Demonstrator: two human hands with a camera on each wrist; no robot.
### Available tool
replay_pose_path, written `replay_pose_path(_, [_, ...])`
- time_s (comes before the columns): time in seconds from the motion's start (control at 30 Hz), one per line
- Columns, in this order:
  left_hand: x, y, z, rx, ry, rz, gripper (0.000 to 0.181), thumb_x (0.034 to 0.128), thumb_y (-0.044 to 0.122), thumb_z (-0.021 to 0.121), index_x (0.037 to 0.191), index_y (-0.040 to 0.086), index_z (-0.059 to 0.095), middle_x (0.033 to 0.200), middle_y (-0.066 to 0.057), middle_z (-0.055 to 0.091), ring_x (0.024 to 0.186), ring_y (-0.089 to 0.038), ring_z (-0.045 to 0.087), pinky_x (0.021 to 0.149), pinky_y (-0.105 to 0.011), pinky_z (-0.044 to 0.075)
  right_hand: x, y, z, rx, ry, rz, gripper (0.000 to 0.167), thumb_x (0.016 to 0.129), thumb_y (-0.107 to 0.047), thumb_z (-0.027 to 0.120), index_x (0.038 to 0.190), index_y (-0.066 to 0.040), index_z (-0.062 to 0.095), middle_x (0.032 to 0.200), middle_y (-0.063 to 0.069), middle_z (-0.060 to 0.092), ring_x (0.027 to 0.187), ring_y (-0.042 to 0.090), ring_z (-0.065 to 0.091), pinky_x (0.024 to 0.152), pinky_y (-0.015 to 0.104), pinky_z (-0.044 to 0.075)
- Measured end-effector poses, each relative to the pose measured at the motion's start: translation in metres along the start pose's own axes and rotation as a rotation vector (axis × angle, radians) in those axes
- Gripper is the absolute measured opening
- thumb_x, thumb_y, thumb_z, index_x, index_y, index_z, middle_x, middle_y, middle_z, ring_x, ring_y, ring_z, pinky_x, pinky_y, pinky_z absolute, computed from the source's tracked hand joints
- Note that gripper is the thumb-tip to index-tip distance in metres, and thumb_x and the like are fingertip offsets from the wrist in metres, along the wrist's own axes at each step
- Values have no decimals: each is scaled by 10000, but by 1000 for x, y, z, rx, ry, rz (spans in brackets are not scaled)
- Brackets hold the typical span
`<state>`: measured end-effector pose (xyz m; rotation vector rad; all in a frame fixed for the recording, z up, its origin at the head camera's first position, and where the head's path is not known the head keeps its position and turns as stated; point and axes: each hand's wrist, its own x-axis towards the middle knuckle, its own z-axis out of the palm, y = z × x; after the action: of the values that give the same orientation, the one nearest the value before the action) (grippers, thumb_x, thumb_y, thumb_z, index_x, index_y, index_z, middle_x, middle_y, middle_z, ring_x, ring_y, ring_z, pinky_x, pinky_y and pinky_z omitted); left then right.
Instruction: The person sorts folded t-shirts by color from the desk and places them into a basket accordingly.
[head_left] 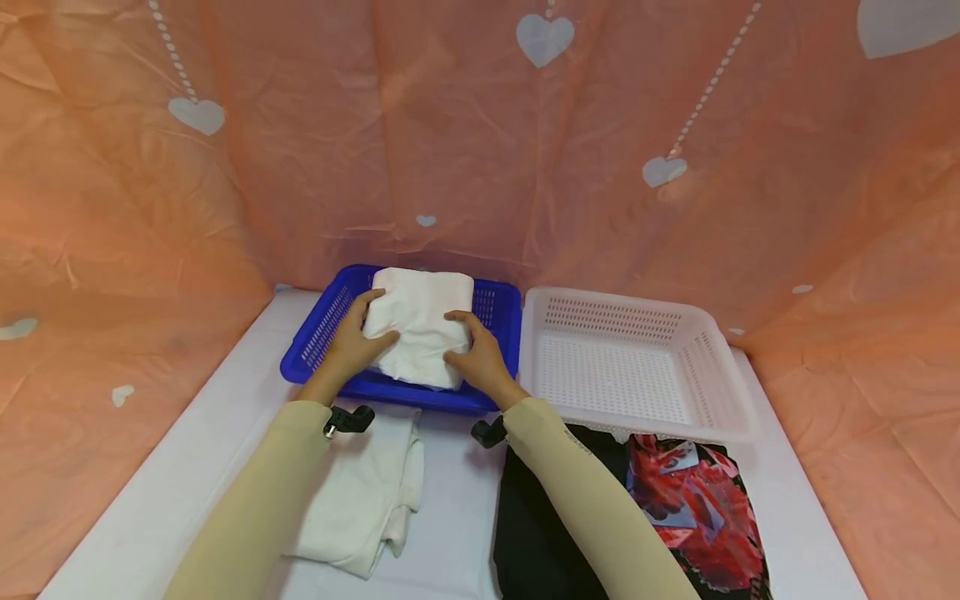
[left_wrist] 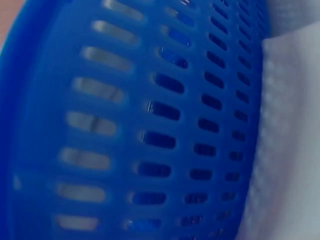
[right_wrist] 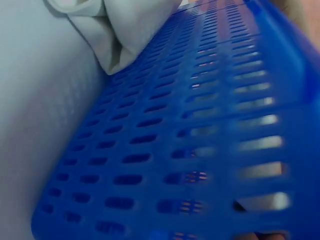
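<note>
A folded white cloth (head_left: 422,321) lies in the blue basket (head_left: 487,304) in the head view. The left hand (head_left: 351,340) touches its left side, fingers spread and thumb on the fabric. On the right side of the cloth rests the right hand (head_left: 480,357), fingers slightly bent. Close up, the left wrist view has the slotted basket wall (left_wrist: 190,125) with pale cloth (left_wrist: 295,140) at the right edge. In the right wrist view, pale cloth (right_wrist: 45,100) lies left of the basket wall (right_wrist: 150,135). Neither wrist view has the fingers on the cloth.
A white basket (head_left: 607,367) stands right of the blue one. Nearer the front, a folded whitish garment (head_left: 367,492) lies on the left, with a black garment (head_left: 540,517) and a red-patterned one (head_left: 697,508) on the right. An orange curtain (head_left: 465,125) hangs around the table.
</note>
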<state>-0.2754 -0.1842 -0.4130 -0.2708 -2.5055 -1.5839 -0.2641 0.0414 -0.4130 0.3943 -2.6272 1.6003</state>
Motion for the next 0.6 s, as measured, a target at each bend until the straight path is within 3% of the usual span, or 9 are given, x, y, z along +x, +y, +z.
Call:
replay_pose_path(0.23, [9, -6, 2, 77, -66, -81, 738, 820, 76, 710, 1460, 82, 342, 1510, -227, 331, 1347, -386, 369, 1081, -523, 340, 8, 6, 5, -13, 25, 24, 601, 724, 44, 661, 1274, -181, 571, 1346, 125, 571, 1113, 241, 511, 897, 371, 453])
replay_pose_path(0.6, [16, -15, 1, 125, -197, -153, 710, 853, 123, 706, 1465, 84, 348, 1541, -211, 293, 1407, -423, 278, 1101, -569, 305, 13, 10, 6, -26, -28, 177, 599, 733, 68, 679, 1279, -157, 579, 1401, 151, 520, 1208, 297, 491, 932, 458, 476])
